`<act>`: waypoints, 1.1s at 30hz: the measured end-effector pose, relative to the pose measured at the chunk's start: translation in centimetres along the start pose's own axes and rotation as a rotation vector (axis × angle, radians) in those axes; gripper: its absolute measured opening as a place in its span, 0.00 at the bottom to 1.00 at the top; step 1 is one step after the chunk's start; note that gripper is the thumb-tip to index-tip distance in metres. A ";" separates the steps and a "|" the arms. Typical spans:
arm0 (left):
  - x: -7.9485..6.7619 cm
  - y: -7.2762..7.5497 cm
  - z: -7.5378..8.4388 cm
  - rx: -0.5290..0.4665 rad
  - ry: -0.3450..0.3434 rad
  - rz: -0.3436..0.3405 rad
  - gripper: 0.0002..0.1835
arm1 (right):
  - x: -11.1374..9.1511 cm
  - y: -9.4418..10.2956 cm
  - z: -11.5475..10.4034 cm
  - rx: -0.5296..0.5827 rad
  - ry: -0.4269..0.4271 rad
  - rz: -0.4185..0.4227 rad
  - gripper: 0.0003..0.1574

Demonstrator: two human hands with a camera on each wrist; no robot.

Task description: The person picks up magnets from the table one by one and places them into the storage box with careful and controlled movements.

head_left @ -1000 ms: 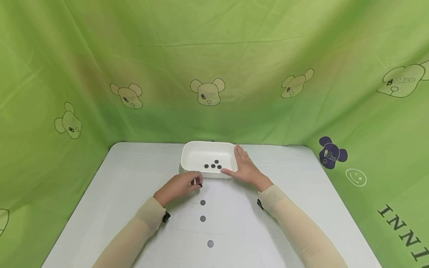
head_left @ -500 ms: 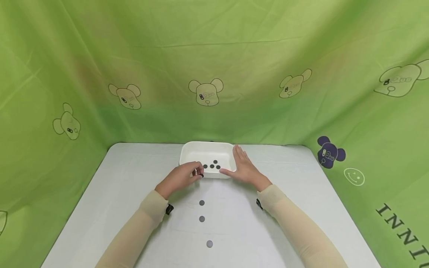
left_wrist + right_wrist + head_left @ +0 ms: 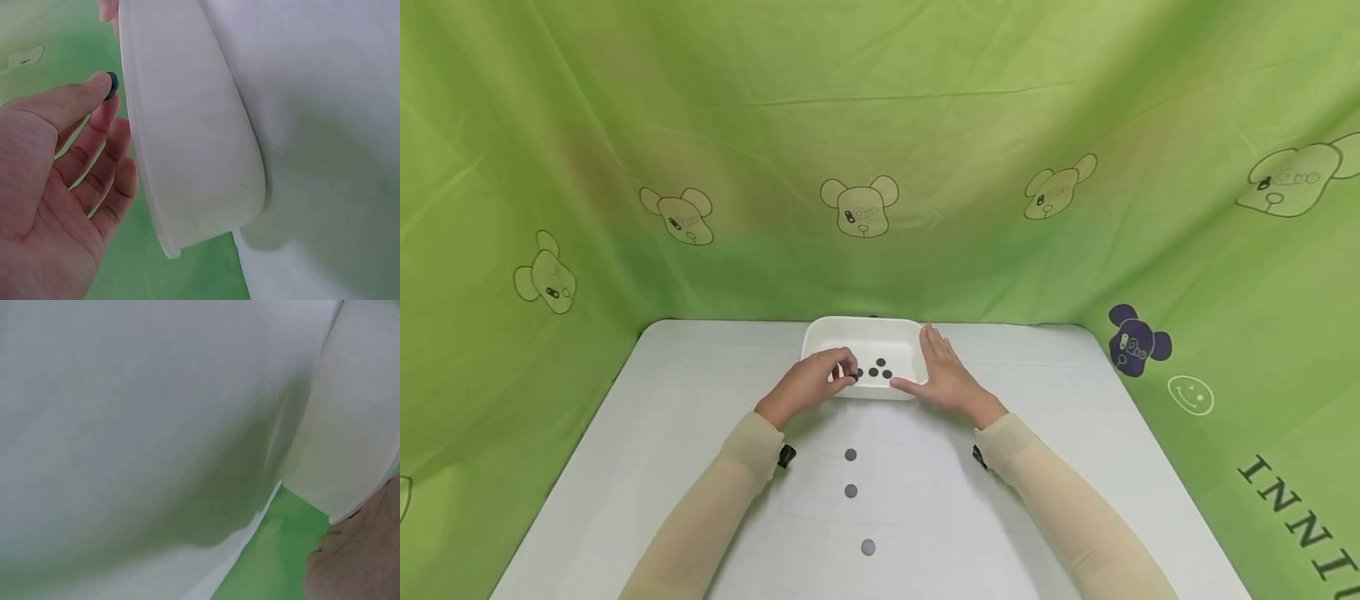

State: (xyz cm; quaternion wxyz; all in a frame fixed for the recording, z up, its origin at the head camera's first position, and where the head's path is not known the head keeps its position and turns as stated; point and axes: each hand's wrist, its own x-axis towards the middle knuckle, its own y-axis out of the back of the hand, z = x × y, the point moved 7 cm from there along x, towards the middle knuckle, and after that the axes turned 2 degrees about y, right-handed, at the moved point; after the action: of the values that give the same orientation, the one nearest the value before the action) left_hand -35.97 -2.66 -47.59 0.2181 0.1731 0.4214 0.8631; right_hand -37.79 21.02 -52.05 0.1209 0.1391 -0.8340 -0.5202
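Observation:
My left hand (image 3: 811,381) pinches a small dark round disc (image 3: 112,85) between thumb and forefinger, and its other fingers curl loosely below. That hand is over the front left rim of a white rectangular plastic basin (image 3: 880,392). Several similar dark discs (image 3: 881,362) lie on the basin's floor, one partly hidden by the left fingertips. At the basin's right end rests my right hand (image 3: 951,377), its fingers straight along the side and its thumb on the front corner. In the right wrist view only part of this hand (image 3: 362,547) shows beside the basin wall.
Three loose discs are strung out in front of the basin on the white-covered table (image 3: 962,517): a near one (image 3: 868,547), a middle one (image 3: 851,491) and a farther one (image 3: 851,455). Green printed cloth (image 3: 760,275) hangs behind the table and along both sides.
My left hand has lifted the pinched disc from just in front of the basin and carried it forward over the front rim. The right hand has stayed at the basin's right end.

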 end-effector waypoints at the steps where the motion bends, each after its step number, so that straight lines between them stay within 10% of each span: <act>1: 0.1 0.0 0.0 -0.002 -0.004 0.004 0.06 | 0.0 0.1 -0.1 0.003 0.002 0.004 0.83; 33: 4.8 -1.2 -2.5 -0.027 0.083 -0.005 0.04 | 0.0 0.1 -0.1 -0.011 0.003 0.009 0.81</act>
State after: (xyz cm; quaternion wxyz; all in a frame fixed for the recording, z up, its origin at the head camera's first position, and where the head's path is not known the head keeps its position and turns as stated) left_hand -40.94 -1.13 -49.43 0.2051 0.1333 0.4187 0.8746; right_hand -37.83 21.00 -51.93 0.1255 0.1354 -0.8315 -0.5240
